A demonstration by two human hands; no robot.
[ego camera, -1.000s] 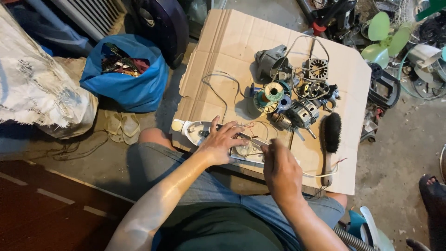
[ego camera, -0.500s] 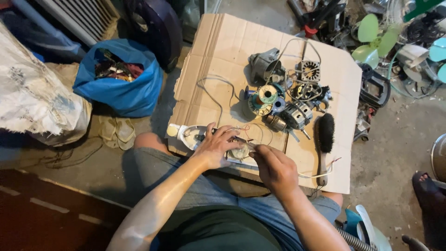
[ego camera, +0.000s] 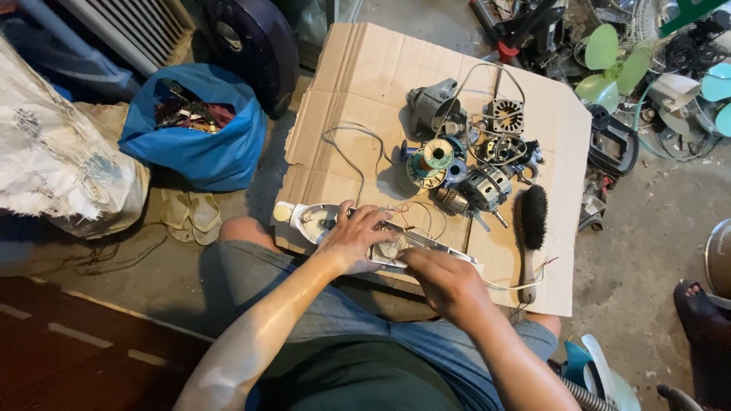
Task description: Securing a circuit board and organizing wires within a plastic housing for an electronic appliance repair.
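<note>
My left hand (ego camera: pixel 354 240) rests on a white, flat appliance housing (ego camera: pixel 316 221) lying at the near edge of a sheet of cardboard (ego camera: pixel 365 84), fingers curled over its middle. My right hand (ego camera: pixel 438 278) is closed at the housing's right part, where thin red and white wires (ego camera: pixel 422 217) come out; whether it pinches a wire or a small tool cannot be told. Both forearms reach out over my knees.
On the cardboard beyond lie motor parts (ego camera: pixel 487 186), spools of wire (ego camera: pixel 434 156), a grey motor casing (ego camera: pixel 430 106) and a black brush (ego camera: pixel 531 217). A blue bag (ego camera: pixel 194 141) of scrap, sandals (ego camera: pixel 190 213), fan blades (ego camera: pixel 613 65) and another person's foot (ego camera: pixel 697 304) surround it.
My right hand has come lower and closer to the left hand on the housing. The view shifted slightly; the parts on the cardboard stay put.
</note>
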